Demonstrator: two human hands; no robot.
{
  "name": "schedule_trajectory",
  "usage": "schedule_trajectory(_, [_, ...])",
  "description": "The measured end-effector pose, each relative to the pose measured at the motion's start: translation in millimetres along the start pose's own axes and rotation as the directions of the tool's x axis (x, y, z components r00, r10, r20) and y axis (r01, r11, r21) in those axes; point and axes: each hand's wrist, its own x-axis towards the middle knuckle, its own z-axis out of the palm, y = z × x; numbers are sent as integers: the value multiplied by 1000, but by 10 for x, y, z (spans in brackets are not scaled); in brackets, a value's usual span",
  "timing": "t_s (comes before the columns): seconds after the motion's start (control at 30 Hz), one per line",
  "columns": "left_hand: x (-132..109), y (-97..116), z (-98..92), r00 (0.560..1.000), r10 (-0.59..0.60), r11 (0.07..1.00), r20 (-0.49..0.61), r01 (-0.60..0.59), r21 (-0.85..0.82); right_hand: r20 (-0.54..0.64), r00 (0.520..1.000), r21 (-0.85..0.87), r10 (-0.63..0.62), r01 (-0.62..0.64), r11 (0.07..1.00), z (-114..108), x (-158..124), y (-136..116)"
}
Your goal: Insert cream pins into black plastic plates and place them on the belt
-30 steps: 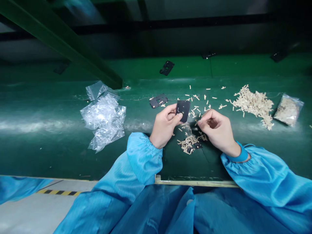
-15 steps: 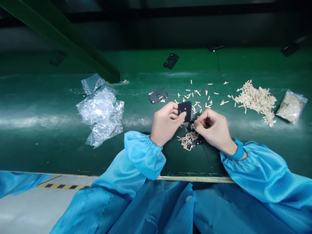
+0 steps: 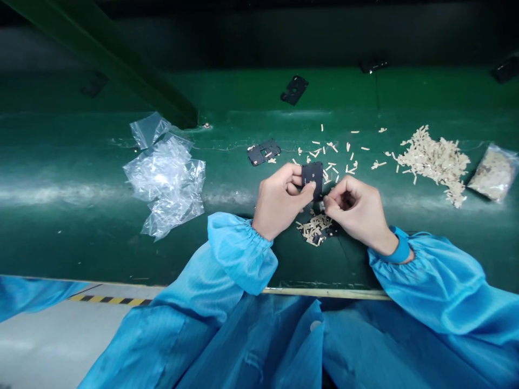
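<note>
Holding a black plate (image 3: 312, 178) in the left hand (image 3: 281, 200), raised over the green table (image 3: 235, 259), in front of the body. Grasping it at the left and lower part, with the thumb on the near face and the other fingers at the left edge and behind. Tilted up, with this face toward the body.

With the right hand (image 3: 357, 208), being just beside the lower right corner of the plate; thumb and forefinger set nearly together, other fingers curled in. Cannot tell about a piece between these fingertips: too small there to see. Also cannot tell about contact between this hand and the plate. Wearing a blue band (image 3: 402, 246) on the right wrist and blue sleeves (image 3: 243, 251) on both arms.

Below the two hands, on the table, a heap (image 3: 314, 229) of small pale strips mixed with black parts. Beyond the left hand, lying flat, a second plate (image 3: 263, 152) with a few strips on it. Beyond the hands, toward the right, many scattered strips (image 3: 348, 147); farther right, a large pile (image 3: 436, 156) of similar strips, and beside it a clear bag (image 3: 494, 173) with pale pieces inside. To the left, well apart from the hands, crumpled clear plastic (image 3: 164, 175). At the far side, to the right of a green beam (image 3: 162, 86), a third plate (image 3: 294, 89).
</note>
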Motion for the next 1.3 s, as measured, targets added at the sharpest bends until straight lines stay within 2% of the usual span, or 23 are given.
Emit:
schedule_trajectory(0.23, [-5,-8,-2,1000,10,1000,3,-10,-11,16,1000,-17,0,0,1000,-4,-1,-8])
schedule_trajectory(0.5, [0,6,0,1000,31,999,6,-31,11,53,998,38,39,-41,998,-24,9,-13])
schedule_trajectory(0.7, [6,11,-3,1000,18,1000,-1,-18,14,24,998,75,62,-63,995,-19,12,-15])
schedule_trajectory(0.97, [0,5,-1,999,37,999,-5,-37,18,24,999,26,40,-41,999,-11,14,-20])
schedule_trajectory(1.3, [-2,5,5,999,36,999,-3,-36,2,65,993,99,97,-104,990,-32,22,-29])
